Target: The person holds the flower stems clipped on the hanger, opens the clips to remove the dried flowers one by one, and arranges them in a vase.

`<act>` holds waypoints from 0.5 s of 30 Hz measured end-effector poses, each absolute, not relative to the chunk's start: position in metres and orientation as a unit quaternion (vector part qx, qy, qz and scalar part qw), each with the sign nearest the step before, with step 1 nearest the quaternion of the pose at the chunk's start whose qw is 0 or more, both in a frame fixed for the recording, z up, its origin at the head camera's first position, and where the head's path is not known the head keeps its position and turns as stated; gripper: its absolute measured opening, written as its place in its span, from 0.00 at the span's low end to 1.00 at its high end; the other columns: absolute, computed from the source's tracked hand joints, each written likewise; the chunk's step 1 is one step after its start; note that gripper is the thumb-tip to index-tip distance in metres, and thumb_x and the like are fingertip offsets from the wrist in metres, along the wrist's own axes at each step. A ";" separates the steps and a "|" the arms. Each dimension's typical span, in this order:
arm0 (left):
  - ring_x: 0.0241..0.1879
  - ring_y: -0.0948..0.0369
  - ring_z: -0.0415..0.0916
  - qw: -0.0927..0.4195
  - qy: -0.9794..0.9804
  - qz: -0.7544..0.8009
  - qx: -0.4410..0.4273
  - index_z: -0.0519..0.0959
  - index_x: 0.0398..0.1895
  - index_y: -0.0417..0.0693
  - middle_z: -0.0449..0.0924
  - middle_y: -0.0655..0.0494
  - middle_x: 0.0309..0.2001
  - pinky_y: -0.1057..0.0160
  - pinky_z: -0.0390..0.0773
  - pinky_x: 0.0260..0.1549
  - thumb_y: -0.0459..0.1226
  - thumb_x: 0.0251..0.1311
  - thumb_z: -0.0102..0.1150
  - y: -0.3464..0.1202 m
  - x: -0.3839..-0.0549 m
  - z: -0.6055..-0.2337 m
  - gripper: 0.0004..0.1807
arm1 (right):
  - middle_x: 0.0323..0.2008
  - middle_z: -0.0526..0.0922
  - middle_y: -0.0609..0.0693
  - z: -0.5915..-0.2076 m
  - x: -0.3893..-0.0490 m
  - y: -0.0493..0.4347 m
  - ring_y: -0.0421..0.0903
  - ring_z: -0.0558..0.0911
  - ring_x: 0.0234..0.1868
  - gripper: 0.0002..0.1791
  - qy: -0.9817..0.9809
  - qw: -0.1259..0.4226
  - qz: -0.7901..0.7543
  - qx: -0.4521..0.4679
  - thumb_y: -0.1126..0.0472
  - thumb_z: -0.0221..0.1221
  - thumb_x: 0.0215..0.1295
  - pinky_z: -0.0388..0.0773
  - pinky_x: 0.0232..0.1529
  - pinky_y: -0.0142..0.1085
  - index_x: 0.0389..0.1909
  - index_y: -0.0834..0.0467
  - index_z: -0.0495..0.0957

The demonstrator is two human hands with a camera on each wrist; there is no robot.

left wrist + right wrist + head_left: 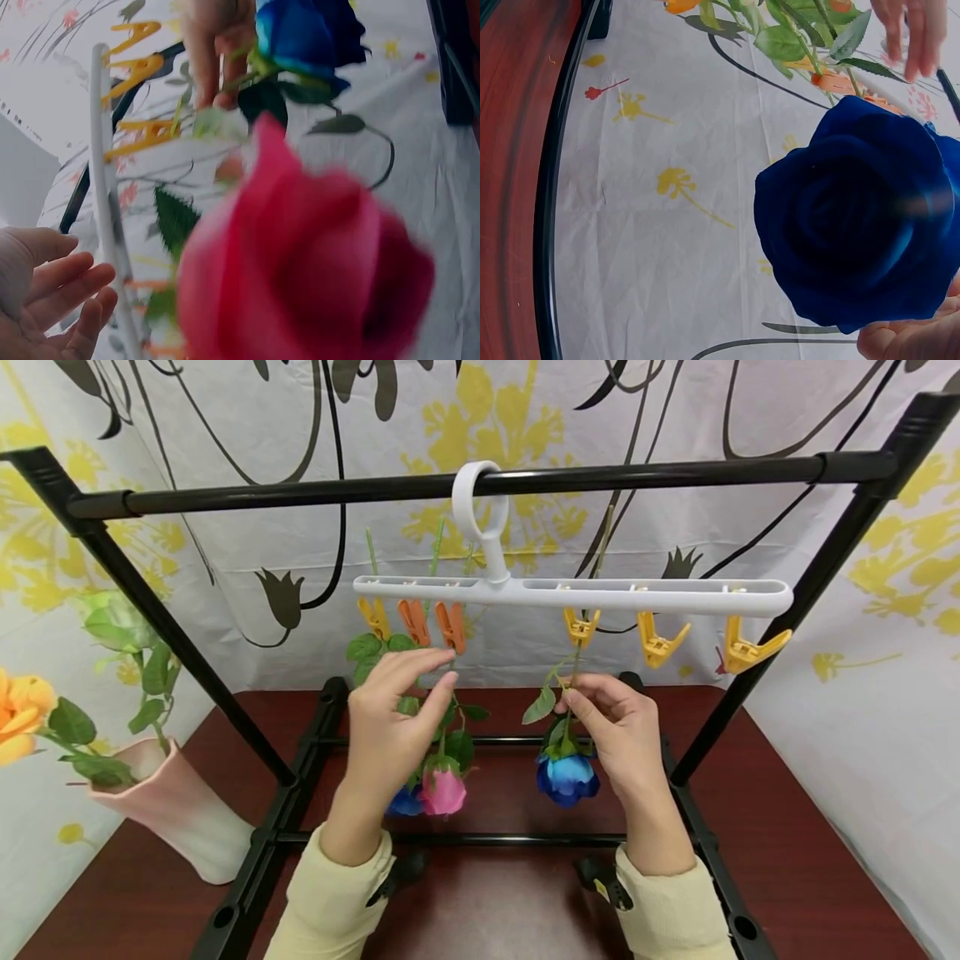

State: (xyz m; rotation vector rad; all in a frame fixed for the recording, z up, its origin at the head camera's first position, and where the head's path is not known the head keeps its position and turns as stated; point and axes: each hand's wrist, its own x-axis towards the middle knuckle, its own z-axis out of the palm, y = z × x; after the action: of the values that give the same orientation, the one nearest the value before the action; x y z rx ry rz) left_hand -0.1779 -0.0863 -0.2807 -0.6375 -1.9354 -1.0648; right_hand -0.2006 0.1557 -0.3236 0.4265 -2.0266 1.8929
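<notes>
At the left of the frame I have a pink-and-white vase (180,814), its mouth propping up an orange rose (22,714) and a pale green rose (116,622). Left of center, a pink rose (444,789) and a dark blue rose (406,802) hang head down, their stems rising toward the left-hand clips; two orange clips (452,627) show there. My left hand (393,727) stands upright beside these, thumb and fingers parted and gripping nothing; I can't tell whether a fingertip brushes a clip. Across the upper middle, the white hanger (652,597) hooks over the rack's black top bar (300,492), so the blooms have room to dangle. Right of center, the bright blue rose (567,778) hangs bloom down, its stem running up through a yellow clip (581,627) that appears to bite it. My right hand (618,727) reaches up from the lower right, thumb and fingertips pinching that stem between clip and bloom, presumably to steady it. Farther right, two spare yellow clips (660,639) hold nothing.
</notes>
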 end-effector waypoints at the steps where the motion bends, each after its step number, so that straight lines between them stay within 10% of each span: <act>1: 0.45 0.57 0.80 0.406 -0.767 -0.426 -0.257 0.86 0.46 0.42 0.87 0.49 0.47 0.67 0.77 0.35 0.33 0.62 0.66 -0.082 -0.180 -0.280 0.11 | 0.27 0.85 0.37 -0.324 -0.201 0.156 0.38 0.84 0.34 0.10 -0.712 0.167 0.665 0.151 0.65 0.59 0.70 0.79 0.33 0.29 0.45 0.68 0.82; 9: 0.48 0.59 0.80 0.350 -0.775 -0.454 -0.265 0.85 0.49 0.43 0.86 0.50 0.48 0.63 0.84 0.37 0.36 0.64 0.65 -0.056 -0.193 -0.269 0.12 | 0.27 0.85 0.38 -0.325 -0.201 0.154 0.38 0.84 0.33 0.06 -0.705 0.169 0.670 0.160 0.67 0.60 0.68 0.80 0.34 0.29 0.41 0.58 0.85; 15: 0.47 0.56 0.82 0.328 -0.773 -0.462 -0.284 0.85 0.49 0.42 0.86 0.48 0.47 0.63 0.85 0.38 0.37 0.62 0.67 -0.037 -0.204 -0.265 0.13 | 0.27 0.85 0.38 -0.325 -0.201 0.152 0.39 0.84 0.32 0.08 -0.705 0.177 0.665 0.173 0.68 0.60 0.68 0.80 0.35 0.30 0.42 0.69 0.82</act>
State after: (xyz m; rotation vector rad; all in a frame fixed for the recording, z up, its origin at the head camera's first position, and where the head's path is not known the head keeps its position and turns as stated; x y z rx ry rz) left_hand -0.2036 -0.0372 -0.2654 -0.7434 -2.0246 -1.2090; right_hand -0.2009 0.1521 -0.3248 0.4899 -1.9951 1.8811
